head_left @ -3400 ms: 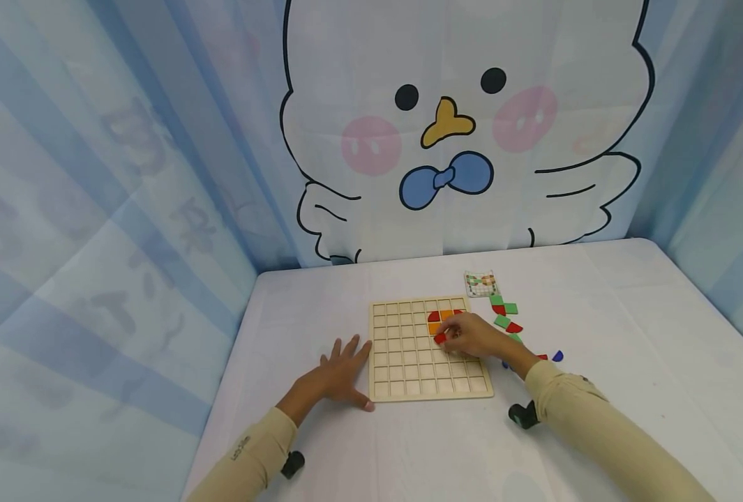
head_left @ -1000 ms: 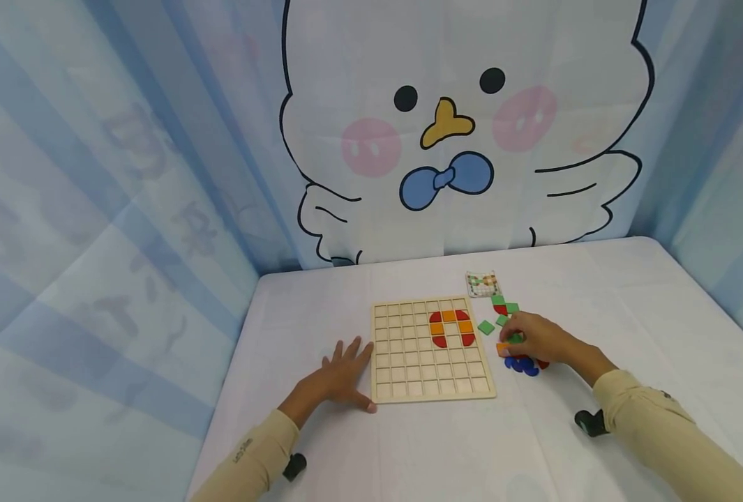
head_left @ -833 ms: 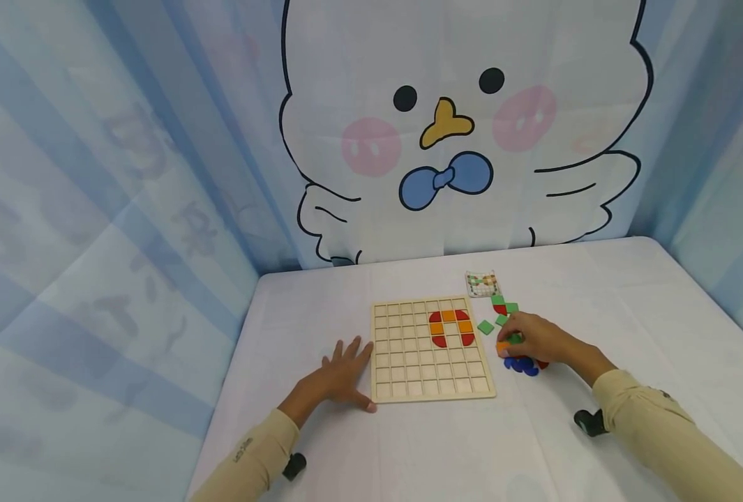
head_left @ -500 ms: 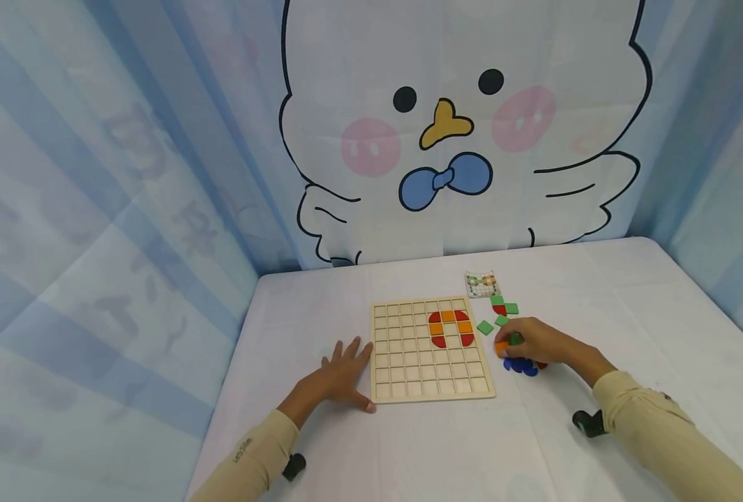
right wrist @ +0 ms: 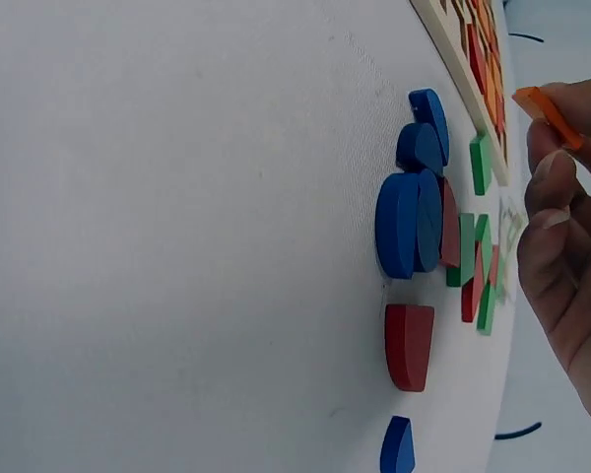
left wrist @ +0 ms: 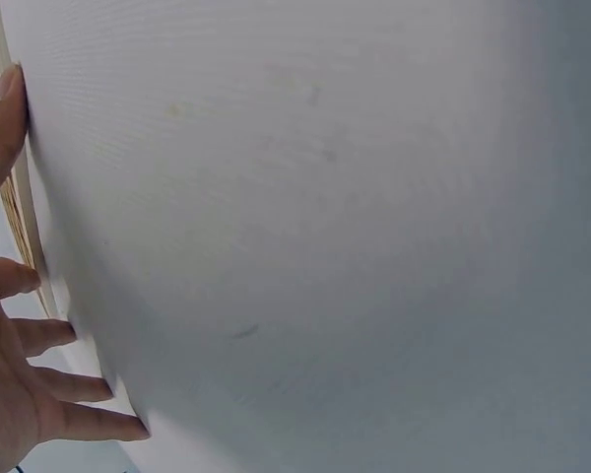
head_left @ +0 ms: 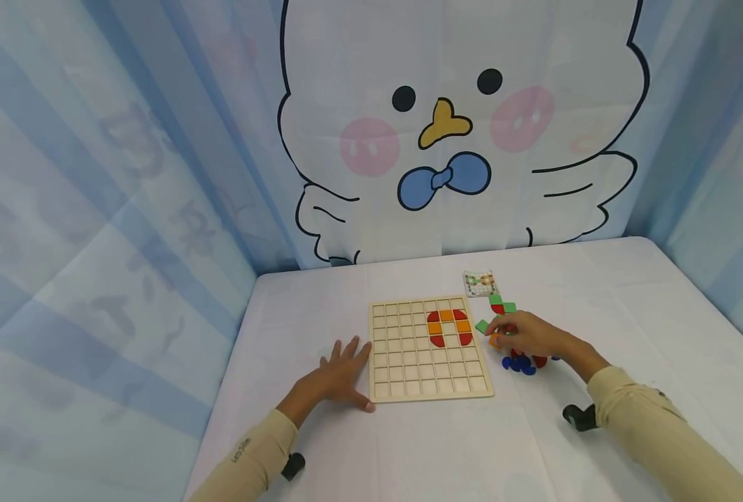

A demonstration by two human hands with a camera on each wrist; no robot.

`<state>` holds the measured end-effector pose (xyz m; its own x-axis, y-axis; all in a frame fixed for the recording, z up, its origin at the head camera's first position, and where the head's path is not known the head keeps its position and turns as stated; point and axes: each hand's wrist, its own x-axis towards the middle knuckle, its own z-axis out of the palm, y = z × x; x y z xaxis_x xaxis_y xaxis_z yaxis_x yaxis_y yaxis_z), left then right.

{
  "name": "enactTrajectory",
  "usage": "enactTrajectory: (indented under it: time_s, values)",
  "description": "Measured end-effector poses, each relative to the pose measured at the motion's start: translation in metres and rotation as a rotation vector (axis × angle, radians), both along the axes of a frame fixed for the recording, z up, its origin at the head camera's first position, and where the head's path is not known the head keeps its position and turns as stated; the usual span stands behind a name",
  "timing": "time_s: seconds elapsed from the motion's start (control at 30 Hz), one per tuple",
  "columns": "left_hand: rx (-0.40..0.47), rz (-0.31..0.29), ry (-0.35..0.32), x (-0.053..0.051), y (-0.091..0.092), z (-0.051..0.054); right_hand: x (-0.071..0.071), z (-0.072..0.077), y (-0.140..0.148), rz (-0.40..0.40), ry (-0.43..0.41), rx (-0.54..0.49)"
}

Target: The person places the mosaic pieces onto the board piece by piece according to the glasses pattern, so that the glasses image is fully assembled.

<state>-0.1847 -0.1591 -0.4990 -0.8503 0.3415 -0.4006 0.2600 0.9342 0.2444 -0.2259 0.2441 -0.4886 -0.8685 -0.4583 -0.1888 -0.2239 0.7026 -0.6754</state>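
A wooden grid board lies on the table, with red and orange pieces forming an arch in its upper right cells. My left hand rests with fingers spread at the board's left edge; the left wrist view shows that hand along the edge too. Right of the board, my right hand pinches an orange piece between thumb and fingers, held above the table in the right wrist view. Beneath and beside this hand lie blue pieces, a red piece and green pieces.
A small printed pattern card lies behind the loose pieces, near the board's upper right corner. The white tabletop reaches back to a curtain with a cartoon bird. Curtains also hang at both sides.
My right hand has left the board, where more red and orange pieces now sit, and gone to the loose pieces. It has since lifted the orange piece slightly leftward. My left hand stays put.
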Motion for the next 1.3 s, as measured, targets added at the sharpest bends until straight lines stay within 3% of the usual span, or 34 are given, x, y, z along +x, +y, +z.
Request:
enactTrajectory:
  time_s: [0.13,0.53,1.0,1.3]
  values:
    - [-0.004,0.000,-0.003,0.000,0.000,0.000,-0.002,-0.002,-0.005,0.002,0.025,-0.029]
    - [-0.026,-0.010,-0.008,-0.003,0.003,0.000,-0.002,-0.011,-0.024,0.034,-0.022,-0.168]
    - [-0.032,0.009,0.006,-0.003,0.006,0.003,-0.003,-0.014,-0.048,-0.015,0.028,-0.188]
    - [-0.047,-0.010,0.000,-0.002,0.005,0.002,-0.006,-0.019,-0.060,-0.044,0.083,-0.171]
